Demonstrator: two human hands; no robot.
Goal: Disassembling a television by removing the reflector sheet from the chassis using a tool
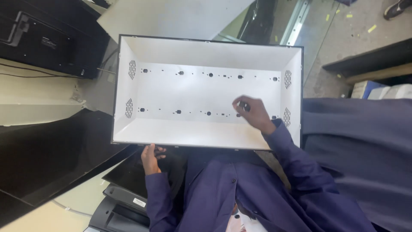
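I see a wide white metal tray [206, 88], a shallow pan with sloped walls and a thin dark rim, lying open side up in front of me. Its flat floor carries two rows of small dark holes and studs, and each end wall has two oval vent grilles [131, 69]. My right hand [253, 112] reaches in over the near right part of the floor, on the lower row of holes; its fingers [244, 104] are pinched shut on a small dark part [242, 104], too small for me to tell what it is. The blue sleeve [292, 163] runs back from that hand over the near wall of the tray. My left hand [149, 158] is at the near edge of the tray, left of centre, just under the rim; its fingers curl around the edge there, though I cannot tell how firmly they grip. Below that hand lies a stack of dark flat panels [124, 193]. To the left a large black glossy panel [47, 159] lies just beside the tray, and a black casing [47, 38] sits at the upper left. A grey sheet [171, 17] lies beyond the far wall. At right, dark blue cloth [360, 141] fills the space next to the tray.
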